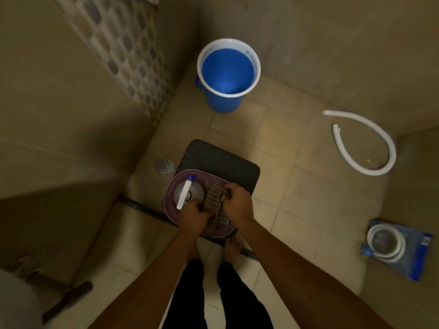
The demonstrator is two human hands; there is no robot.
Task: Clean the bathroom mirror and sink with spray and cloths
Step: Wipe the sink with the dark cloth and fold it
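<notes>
A purple basin (171, 186) stands on a dark stool (213, 157) below me. In it lies a white spray bottle (186, 193) with a blue nozzle, on its side. Beside the bottle is a brown striped cloth (215, 198). My left hand (192, 216) grips the cloth's near left edge. My right hand (237, 200) grips its right side, fingers curled into the fabric. Both hands are over the basin. Neither mirror nor sink is in view.
A blue bucket (228, 74) with a white rim stands on the tiled floor behind the stool. A white hose (370, 143) curls at the right. A packaged coiled hose (392, 245) lies lower right. A floor drain (164, 165) sits left of the stool. A squeegee (69, 298) lies lower left.
</notes>
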